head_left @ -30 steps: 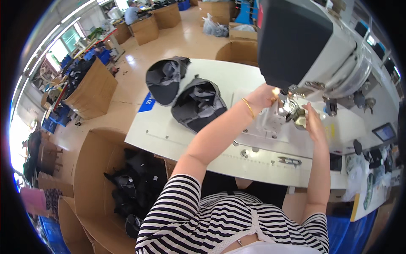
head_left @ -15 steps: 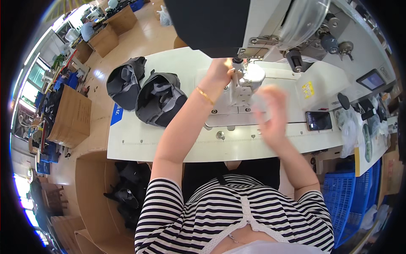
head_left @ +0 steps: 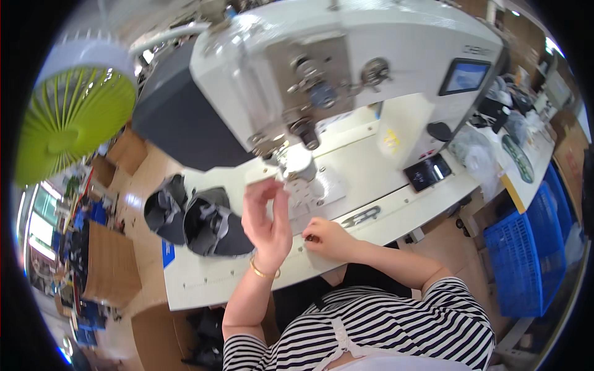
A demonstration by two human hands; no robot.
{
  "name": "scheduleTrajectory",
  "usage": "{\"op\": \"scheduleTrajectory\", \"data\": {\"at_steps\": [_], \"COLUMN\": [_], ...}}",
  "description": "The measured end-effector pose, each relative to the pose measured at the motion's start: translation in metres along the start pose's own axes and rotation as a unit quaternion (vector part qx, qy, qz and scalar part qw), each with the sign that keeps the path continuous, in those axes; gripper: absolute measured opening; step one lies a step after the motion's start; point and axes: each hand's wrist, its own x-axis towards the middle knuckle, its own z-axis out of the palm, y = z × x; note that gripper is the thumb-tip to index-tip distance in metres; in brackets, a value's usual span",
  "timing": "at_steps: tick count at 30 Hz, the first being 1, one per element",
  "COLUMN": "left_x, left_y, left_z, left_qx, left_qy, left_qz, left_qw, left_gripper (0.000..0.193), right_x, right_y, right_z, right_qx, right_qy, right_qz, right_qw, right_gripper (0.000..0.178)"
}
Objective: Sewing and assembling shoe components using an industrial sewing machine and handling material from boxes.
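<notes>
Sewing machine (head_left: pixel 365 31) released
Left hand (head_left: pixel 267 217) had withdrawn, fingers curled — pinch unclear; right hand (head_left: pixel 333 240) pinched a small dark item (head_left: pixel 311 238).

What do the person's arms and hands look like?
The left hand has no glove, just a gold-coloured bracelet at the wrist. The right hand is bare, with no bracelet showing. The short sleeves are striped black and white.
</notes>
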Motion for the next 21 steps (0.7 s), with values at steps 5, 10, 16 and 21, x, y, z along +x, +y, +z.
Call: {"op": "scheduleTrajectory", "data": {"at_steps": [5,10,16,21], "left_x": [0.015,0.074,0.090,0.088], "left_y": [0.040,0.079,0.077,0.073], "left_z": [0.038,0.110,0.130,0.129], "left_qx": [-0.056,-0.168,-0.131,-0.130], "left_qy": [-0.123,-0.191,-0.135,-0.140], "left_qz": [-0.036,-0.133,-0.103,-0.079], "left_qw": [0.990,0.958,0.977,0.978], "left_gripper": [0.018,0.028,0.029,0.028], "right_x": [-0.009,0.032,0.051,0.056], "right_y": [-0.081,-0.147,-0.136,-0.140], "right_z": [-0.144,-0.204,-0.216,-0.220], "right_qx": [-0.093,-0.269,-0.293,-0.211], "right_qy": [0.301,0.423,0.417,0.397], "right_qz": [-0.177,-0.341,-0.350,-0.349], "right_qw": [0.933,0.796,0.786,0.822], "right_gripper": [0.021,0.020,0.018,0.022]}}
